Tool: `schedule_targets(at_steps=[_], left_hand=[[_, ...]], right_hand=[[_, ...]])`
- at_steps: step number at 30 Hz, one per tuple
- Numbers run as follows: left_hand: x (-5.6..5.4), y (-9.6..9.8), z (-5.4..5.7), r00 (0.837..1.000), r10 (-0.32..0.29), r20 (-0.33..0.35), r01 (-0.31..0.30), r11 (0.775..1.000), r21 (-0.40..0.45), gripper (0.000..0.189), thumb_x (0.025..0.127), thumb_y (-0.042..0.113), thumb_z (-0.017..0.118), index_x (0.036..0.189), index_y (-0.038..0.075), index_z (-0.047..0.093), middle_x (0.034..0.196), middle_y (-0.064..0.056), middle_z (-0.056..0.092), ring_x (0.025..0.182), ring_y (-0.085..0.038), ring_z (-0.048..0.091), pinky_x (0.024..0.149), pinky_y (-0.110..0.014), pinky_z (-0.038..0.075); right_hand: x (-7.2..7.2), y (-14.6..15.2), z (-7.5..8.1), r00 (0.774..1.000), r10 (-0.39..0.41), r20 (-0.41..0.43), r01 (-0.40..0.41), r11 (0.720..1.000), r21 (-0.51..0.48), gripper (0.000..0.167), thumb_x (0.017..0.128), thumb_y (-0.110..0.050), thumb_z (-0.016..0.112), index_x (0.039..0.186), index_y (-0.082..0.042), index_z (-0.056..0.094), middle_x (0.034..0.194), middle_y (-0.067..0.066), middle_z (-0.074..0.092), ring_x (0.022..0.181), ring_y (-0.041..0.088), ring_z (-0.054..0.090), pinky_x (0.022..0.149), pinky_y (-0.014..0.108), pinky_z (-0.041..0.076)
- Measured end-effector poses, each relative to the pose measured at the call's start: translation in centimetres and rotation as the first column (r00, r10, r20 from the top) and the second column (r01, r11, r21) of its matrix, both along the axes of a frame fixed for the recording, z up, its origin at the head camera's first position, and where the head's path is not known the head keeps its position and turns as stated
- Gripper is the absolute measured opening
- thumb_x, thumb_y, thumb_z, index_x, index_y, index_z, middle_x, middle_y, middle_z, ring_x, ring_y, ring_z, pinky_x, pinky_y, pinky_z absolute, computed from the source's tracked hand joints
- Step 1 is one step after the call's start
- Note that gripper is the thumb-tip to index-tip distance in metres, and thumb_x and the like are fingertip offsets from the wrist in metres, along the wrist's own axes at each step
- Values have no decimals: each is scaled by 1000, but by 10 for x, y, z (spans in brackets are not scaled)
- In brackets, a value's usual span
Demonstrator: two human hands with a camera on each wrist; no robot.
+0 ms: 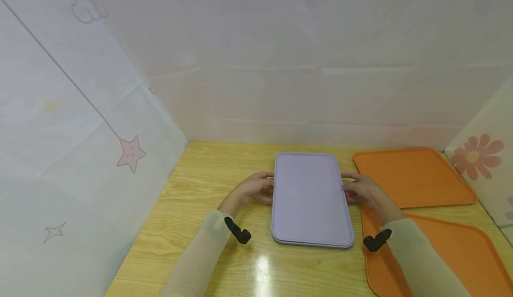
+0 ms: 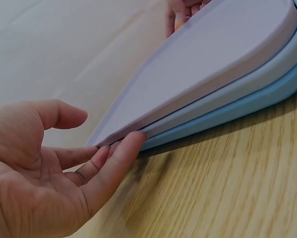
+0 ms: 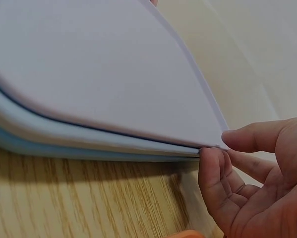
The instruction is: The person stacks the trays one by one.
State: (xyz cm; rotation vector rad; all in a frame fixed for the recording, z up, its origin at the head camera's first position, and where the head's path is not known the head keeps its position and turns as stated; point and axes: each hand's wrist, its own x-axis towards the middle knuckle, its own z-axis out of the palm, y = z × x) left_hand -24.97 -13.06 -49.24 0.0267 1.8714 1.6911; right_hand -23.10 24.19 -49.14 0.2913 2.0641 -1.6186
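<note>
Tray stack [image 1: 310,199], blue bottom tray [image 2: 247,106] clear only in wrist views

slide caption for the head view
Left hand and right hand touch opposite sides of a lilac-topped tray stack beside two orange trays.

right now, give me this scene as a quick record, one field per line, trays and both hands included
surface: wood-grain table
stack, top down: lavender tray, pale tray, blue tray
left hand: fingertips at the stack's left edge
right hand: fingertips at the stack's right edge; pinching or not is unclear
right side: far orange tray; near orange tray, partly hidden by right sleeve
backdrop: pale sheeting
</note>
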Motion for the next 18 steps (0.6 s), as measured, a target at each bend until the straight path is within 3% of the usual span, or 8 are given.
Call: schedule_targets(at_steps=[8,18], left_hand=[[-2,4,-5,1000,4,-16,-4,1000,-17,60,96,4,61,151,2,36,120,-17,58,96,-26,64,75,-42,62],[-6,5,-8,1000,4,-13,-5,999,-53,72,89,-5,68,152,6,35,120,-17,50,93,-26,65,72,-41,63]], right_hand=[[0,2,-1,1000,-5,-2,5,1000,-8,61,100,-13,63,154,0,36,90,6,65,78,17,63,73,30,61],[11,17,12,999,25,-38,-26,999,-38,63,102,-14,58,154,5,29,102,7,65,85,16,67,82,35,61]])
